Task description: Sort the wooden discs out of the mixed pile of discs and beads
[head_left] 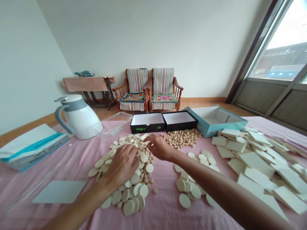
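Note:
Pale round wooden discs (129, 207) lie in a heap in front of me, mixed with small wooden cubes (145, 176). My left hand (125, 161) rests palm down on this heap, its fingers spread and slightly bent over the discs. At the heap's far right edge, my right hand (158, 146) reaches in with its fingers apart and bent. Neither hand visibly holds a piece, though some fingertips are partly hidden. Beyond the right hand is a pile of small cubes (181, 139). A second group of discs (188, 188) lies right of it, partly behind my right forearm.
Two black boxes with white insides (147, 127) (181, 125) and a light blue box (208, 129) line the back. Square pale boards (256, 163) are heaped at right. Left are a white jug (82, 123), a clear plastic tray (117, 124), a packet (35, 147) and a white card (59, 191).

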Action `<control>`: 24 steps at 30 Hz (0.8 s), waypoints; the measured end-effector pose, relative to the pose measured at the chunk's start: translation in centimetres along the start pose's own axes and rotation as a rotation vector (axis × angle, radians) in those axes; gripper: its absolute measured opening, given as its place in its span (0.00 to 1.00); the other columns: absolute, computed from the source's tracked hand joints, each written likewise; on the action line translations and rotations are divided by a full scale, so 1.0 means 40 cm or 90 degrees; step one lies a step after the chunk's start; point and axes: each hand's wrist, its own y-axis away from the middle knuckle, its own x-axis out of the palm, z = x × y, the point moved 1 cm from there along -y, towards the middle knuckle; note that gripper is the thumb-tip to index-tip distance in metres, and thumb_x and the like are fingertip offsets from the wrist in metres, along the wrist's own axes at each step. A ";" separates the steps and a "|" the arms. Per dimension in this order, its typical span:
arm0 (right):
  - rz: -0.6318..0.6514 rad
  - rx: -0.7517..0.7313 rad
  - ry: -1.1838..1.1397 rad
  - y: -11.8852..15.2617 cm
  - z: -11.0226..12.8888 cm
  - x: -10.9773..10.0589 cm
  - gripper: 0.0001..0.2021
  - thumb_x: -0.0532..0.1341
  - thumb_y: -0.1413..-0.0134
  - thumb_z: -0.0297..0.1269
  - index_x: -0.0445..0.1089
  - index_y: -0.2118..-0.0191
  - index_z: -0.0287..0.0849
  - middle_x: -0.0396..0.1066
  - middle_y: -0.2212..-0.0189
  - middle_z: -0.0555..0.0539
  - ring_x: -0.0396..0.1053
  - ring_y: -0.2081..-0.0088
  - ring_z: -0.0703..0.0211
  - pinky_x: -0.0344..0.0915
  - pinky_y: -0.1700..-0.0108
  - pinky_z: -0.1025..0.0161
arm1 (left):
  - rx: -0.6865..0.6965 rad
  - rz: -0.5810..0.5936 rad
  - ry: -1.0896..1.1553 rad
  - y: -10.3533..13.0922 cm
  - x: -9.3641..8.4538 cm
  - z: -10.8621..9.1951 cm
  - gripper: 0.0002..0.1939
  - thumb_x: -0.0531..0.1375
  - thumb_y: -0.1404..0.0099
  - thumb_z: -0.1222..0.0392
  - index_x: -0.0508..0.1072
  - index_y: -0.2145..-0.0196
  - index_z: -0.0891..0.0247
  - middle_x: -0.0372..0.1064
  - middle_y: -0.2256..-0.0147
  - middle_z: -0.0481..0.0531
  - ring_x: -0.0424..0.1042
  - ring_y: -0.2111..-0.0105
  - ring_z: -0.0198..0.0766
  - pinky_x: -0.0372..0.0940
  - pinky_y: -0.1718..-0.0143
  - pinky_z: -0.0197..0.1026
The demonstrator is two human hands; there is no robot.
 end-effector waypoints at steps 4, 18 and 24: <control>-0.025 0.055 0.157 -0.005 -0.115 -0.005 0.14 0.50 0.42 0.27 0.69 0.56 0.36 0.71 0.59 0.39 0.67 0.56 0.55 0.60 0.54 0.61 | 0.060 0.015 0.045 -0.012 0.000 -0.055 0.04 0.54 0.36 0.65 0.68 0.63 0.62 0.66 0.58 0.54 0.62 0.54 0.45 0.57 0.49 0.51; 0.074 -0.020 0.333 0.037 -0.248 0.004 0.14 0.46 0.37 0.33 0.67 0.59 0.37 0.67 0.60 0.37 0.62 0.57 0.50 0.56 0.54 0.55 | 0.092 0.176 0.121 -0.117 0.116 -0.198 0.17 0.58 0.40 0.60 0.66 0.53 0.66 0.66 0.51 0.60 0.63 0.49 0.49 0.59 0.46 0.51; 0.085 -0.033 0.354 0.059 -0.295 -0.035 0.11 0.48 0.38 0.33 0.66 0.59 0.39 0.66 0.60 0.40 0.62 0.59 0.53 0.56 0.57 0.58 | -0.055 0.241 0.233 -0.236 0.199 -0.200 0.41 0.58 0.44 0.58 0.46 0.38 0.78 0.45 0.37 0.72 0.48 0.37 0.52 0.49 0.37 0.50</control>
